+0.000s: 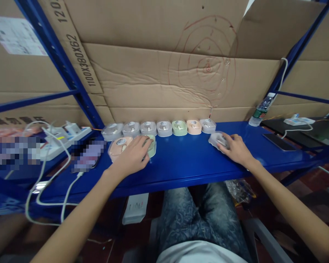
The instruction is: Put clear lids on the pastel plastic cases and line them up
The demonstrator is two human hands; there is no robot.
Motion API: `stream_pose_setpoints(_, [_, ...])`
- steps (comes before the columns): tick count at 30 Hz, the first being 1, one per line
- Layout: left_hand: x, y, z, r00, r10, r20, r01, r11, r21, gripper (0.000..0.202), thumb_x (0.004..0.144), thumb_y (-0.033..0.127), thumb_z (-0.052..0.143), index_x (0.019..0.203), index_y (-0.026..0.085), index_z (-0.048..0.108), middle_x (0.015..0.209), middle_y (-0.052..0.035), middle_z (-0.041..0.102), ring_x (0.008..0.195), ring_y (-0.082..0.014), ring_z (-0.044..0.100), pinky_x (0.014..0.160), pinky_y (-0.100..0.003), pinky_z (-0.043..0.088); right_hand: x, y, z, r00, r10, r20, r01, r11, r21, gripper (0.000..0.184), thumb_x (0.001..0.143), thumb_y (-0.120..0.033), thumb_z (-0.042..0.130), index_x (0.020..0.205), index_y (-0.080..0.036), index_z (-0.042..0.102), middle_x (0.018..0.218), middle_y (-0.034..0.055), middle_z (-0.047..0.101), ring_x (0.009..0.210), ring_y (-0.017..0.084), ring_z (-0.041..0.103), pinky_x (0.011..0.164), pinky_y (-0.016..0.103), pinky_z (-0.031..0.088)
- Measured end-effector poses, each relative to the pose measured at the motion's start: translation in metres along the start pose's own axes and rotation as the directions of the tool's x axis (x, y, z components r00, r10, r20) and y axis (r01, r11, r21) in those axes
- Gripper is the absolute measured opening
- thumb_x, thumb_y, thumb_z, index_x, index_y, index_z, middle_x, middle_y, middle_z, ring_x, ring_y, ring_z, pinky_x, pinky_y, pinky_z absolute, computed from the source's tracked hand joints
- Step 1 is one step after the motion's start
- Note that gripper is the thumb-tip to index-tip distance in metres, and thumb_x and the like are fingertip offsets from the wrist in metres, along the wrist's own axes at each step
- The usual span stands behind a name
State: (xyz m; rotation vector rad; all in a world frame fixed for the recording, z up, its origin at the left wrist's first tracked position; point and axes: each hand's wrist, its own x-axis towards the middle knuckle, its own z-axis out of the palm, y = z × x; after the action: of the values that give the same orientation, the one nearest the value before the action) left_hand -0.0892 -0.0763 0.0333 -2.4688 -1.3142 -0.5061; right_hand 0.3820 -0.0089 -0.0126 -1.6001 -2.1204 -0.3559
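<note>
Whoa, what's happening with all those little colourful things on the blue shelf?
A seated person is handling computer mice on a blue shelf. Their left hand grips a pale green mouse, right beside a peach mouse. Their right hand grips a whitish mouse further along. A row of mice, seven in all, stands behind against the cardboard wall.

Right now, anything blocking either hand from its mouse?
Nothing visible. The left hand lies on the green mouse, the right hand on the white mouse. A pink mouse sits beside the green one; the back row of mice lies behind both.
</note>
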Motion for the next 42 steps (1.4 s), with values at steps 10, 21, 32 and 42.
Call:
stream_pose_setpoints(10, [0.071,0.057,0.021,0.991,0.134,-0.018,-0.125,0.855,-0.504,0.076,0.088,0.053,0.077,0.151,0.024,0.047,0.152,-0.0140,0.053,0.145,-0.0340,0.049,0.121,-0.050,0.042,0.011,-0.111,0.000,0.891,-0.453,0.012,0.340,0.687,0.642,0.072,0.090,-0.057,0.075,0.154,-0.035,0.054,0.140,0.0112,0.057,0.132,0.034,0.056,0.114,0.054,0.047])
stream_pose_setpoints(21, [0.075,0.057,0.068,0.999,0.015,-0.042,-0.041,0.663,-0.747,0.103,0.071,0.051,0.092,0.156,0.026,0.040,0.148,-0.0157,0.058,0.133,-0.0338,0.061,0.112,-0.054,0.050,0.019,-0.109,0.005,0.956,-0.283,0.078,0.039,0.384,0.922,0.060,0.082,-0.053,0.085,0.136,-0.031,0.071,0.136,0.0064,0.070,0.126,0.029,0.065,0.114,0.051,0.048])
stream_pose_setpoints(32, [0.073,0.059,0.065,0.993,0.098,0.065,-0.040,0.800,-0.599,0.094,0.083,0.056,0.079,0.160,0.022,0.038,0.150,-0.0174,0.051,0.142,-0.0380,0.047,0.119,-0.060,0.039,0.010,0.006,0.002,0.995,-0.073,0.067,0.064,0.989,0.132,0.068,0.097,-0.069,0.056,0.150,-0.027,0.060,0.134,0.0184,0.067,0.125,0.041,0.062,0.110,0.062,0.047])
stream_pose_setpoints(42, [0.073,0.056,0.070,0.991,0.101,0.083,-0.031,0.799,-0.601,0.102,0.079,0.054,0.082,0.163,0.023,0.033,0.153,-0.0179,0.050,0.138,-0.0397,0.047,0.116,-0.062,0.040,0.013,-0.084,-0.008,0.923,-0.383,0.040,0.336,0.852,0.401,0.084,0.093,-0.070,0.065,0.163,-0.031,0.039,0.166,0.0124,0.042,0.152,0.038,0.041,0.124,0.058,0.037])
